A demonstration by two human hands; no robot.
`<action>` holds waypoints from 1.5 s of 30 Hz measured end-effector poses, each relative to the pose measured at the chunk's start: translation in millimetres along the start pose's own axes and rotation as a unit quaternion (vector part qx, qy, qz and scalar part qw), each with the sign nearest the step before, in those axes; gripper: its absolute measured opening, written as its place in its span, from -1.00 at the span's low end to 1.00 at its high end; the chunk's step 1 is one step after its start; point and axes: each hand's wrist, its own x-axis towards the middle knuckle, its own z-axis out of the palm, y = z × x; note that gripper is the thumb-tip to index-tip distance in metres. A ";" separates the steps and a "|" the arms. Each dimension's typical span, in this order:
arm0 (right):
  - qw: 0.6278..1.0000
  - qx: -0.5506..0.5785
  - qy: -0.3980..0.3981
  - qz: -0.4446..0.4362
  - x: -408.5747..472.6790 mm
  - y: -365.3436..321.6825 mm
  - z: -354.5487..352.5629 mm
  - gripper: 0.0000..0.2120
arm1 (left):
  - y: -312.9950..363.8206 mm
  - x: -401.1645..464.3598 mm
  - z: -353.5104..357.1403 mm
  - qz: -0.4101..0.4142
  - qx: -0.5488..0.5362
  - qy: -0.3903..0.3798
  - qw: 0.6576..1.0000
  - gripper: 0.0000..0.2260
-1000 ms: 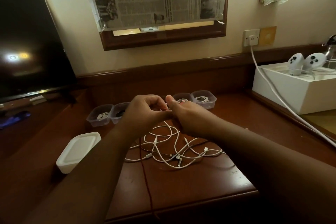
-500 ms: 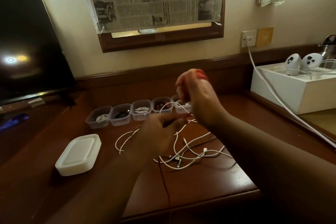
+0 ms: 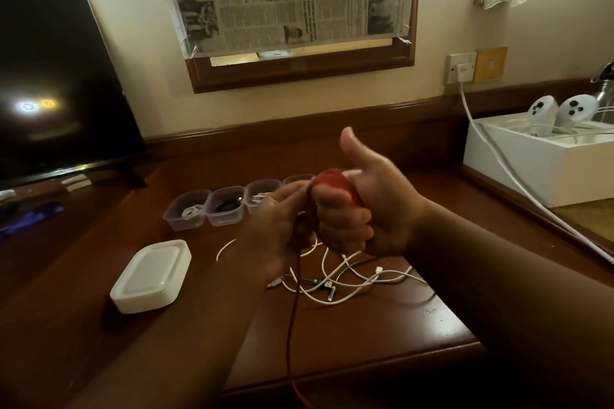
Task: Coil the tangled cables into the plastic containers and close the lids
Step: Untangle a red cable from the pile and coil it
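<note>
Leftmost, a television point(image 3: 50, 76) stands at the back of the desk point(image 3: 349, 335), and a stack of white lids point(image 3: 151, 276) waits near the front left, apparently set aside until the containers are filled. Behind it, a row of clear plastic containers point(image 3: 226, 206) sits open, at least three already holding coiled cables. At centre, the left hand point(image 3: 275, 236) pinches a red cable point(image 3: 294, 325), probably feeding it under light tension toward the right hand point(image 3: 362, 209), whose fingers are clenched with red turns wound around them, thumb raised; a white connector tip shows at this coil. The red cable trails down over the desk's front edge. Beneath the hands, tangled white cables point(image 3: 349, 279) lie loose. Bare desk surface before the containers leaves room for coiling. At right, a white box point(image 3: 531, 169) borders the workspace.
</note>
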 end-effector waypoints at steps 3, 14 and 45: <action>0.983 0.043 0.057 -0.169 2.5 -7.0 6.7 -0.26 | -16.4 -7.6 16.3 -0.024 0.032 0.007 0.999 -0.80; 0.713 -0.620 0.327 -0.015 8.6 8.7 0.8 -0.37 | 27.8 -8.3 -1.3 0.197 0.443 0.076 0.871 -0.96; 0.992 -0.056 0.104 0.032 0.4 -4.6 4.1 -0.30 | 16.7 -2.6 -6.8 0.081 0.060 0.035 0.994 -0.81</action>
